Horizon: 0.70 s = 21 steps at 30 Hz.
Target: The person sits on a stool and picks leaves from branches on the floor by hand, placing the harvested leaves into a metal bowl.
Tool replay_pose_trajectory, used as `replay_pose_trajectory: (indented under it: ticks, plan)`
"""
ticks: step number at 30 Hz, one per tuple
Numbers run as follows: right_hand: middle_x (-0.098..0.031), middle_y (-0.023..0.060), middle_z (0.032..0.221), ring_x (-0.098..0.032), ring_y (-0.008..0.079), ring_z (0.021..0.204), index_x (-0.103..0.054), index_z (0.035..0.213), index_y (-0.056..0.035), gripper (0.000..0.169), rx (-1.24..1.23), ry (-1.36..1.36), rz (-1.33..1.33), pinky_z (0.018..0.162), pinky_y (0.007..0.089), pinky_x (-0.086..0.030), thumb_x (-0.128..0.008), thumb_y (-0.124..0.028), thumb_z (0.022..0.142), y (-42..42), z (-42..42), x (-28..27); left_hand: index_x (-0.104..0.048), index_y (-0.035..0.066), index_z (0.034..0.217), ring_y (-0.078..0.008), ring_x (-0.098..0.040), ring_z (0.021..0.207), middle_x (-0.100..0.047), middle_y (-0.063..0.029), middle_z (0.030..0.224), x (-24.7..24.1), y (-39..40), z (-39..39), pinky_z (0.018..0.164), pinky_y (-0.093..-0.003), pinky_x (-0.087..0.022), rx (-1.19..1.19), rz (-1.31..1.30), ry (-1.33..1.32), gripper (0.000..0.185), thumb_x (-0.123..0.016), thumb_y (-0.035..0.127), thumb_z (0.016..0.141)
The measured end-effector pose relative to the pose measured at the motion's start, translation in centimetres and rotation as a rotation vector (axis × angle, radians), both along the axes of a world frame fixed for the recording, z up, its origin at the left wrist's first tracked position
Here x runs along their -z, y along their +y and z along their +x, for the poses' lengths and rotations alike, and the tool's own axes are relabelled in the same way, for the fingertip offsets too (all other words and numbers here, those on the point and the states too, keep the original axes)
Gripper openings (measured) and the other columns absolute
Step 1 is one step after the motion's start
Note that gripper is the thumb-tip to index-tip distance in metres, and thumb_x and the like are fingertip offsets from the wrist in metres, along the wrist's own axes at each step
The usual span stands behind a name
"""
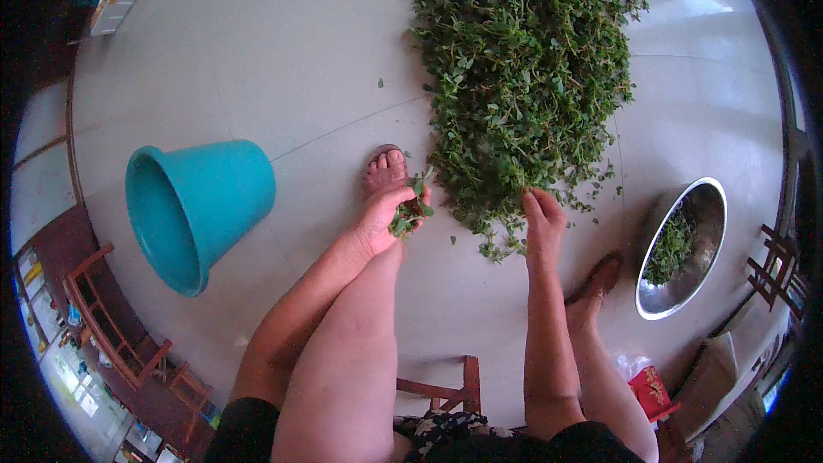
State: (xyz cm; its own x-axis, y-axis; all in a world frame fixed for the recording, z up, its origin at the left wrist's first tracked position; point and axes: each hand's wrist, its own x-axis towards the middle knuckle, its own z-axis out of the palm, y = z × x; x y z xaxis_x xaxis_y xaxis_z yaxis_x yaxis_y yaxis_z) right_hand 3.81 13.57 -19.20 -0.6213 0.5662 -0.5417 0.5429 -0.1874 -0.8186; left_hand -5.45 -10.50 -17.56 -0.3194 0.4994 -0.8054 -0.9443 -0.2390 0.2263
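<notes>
A large heap of leafy green plants (521, 77), with small rounded leaves and pale stems, lies on the tiled floor in front of me. My left hand (386, 215) is closed around a small bunch of green sprigs (405, 218), just left of the heap's lower end and above my left foot. At the heap's lower edge my right hand (544, 215) pinches a sprig between thumb and fingertips; whether that sprig is loose from the heap I cannot tell. A shiny metal basin (710, 257) at the right holds some greens (672, 247).
A turquoise plastic bucket (225, 186) lies tilted on its side at the left. Loose leaves are scattered around the heap. Wooden chairs (106, 328) stand at the left edge, a red bag (649, 392) at the lower right. A wooden stool (471, 382) shows beneath me.
</notes>
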Motion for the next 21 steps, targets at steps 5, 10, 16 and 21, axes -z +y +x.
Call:
replay_pose_trajectory:
  ticks: [5, 10, 16, 21]
  plan:
    - [-0.062, 0.0020, 0.089, -0.056, 0.0095, 0.080, -0.062, 0.095, -0.0056, 0.019, 0.062, -0.116, -0.124, 0.067, 0.0233, -0.042, -0.056, -0.019, 0.083, 0.0, 1.5, -3.8, -0.053, 0.006, 0.100, -0.0159, -0.055, 0.079, -0.056, -0.0043, 0.089, -1.9, 1.7, -0.6, 0.061, -0.0289, -0.046, 0.093, -0.058, 0.098, 0.021, -0.045, 0.017, 0.083]
    - [-0.062, 0.0033, 0.091, -0.055, 0.0099, 0.083, -0.063, 0.093, -0.0036, 0.017, -0.036, 0.024, -0.162, 0.068, 0.0242, -0.042, -0.055, -0.016, 0.084, -4.3, 1.1, -7.0, -0.055, 0.006, 0.100, -0.0156, -0.055, 0.081, -0.058, -0.0046, 0.089, -1.2, 1.7, -0.5, 0.064, -0.0295, -0.047, 0.070, -0.014, 0.044, 0.027, -0.042, 0.025, 0.085]
    - [-0.058, 0.0067, 0.090, -0.055, 0.0173, 0.084, -0.059, 0.095, -0.0055, 0.021, -0.479, 0.054, 0.063, 0.071, 0.0285, -0.043, -0.063, -0.014, 0.076, -6.5, 0.0, -6.7, -0.055, 0.007, 0.097, -0.0169, -0.057, 0.083, -0.059, -0.0056, 0.090, -1.2, 1.9, -0.9, 0.065, -0.0325, -0.047, 0.048, 0.070, -0.079, 0.033, -0.040, 0.034, 0.085]
    - [-0.053, 0.0109, 0.080, -0.051, 0.0295, 0.080, -0.057, 0.088, -0.0055, 0.023, -0.621, -0.114, 0.890, 0.073, 0.0369, -0.042, -0.065, -0.010, 0.067, -1.7, -0.7, 0.1, -0.053, 0.007, 0.091, -0.0222, -0.059, 0.075, -0.058, -0.0096, 0.086, -0.8, 1.6, -0.9, 0.060, -0.0377, -0.050, 0.004, 0.147, -0.178, 0.029, -0.047, 0.034, 0.083]
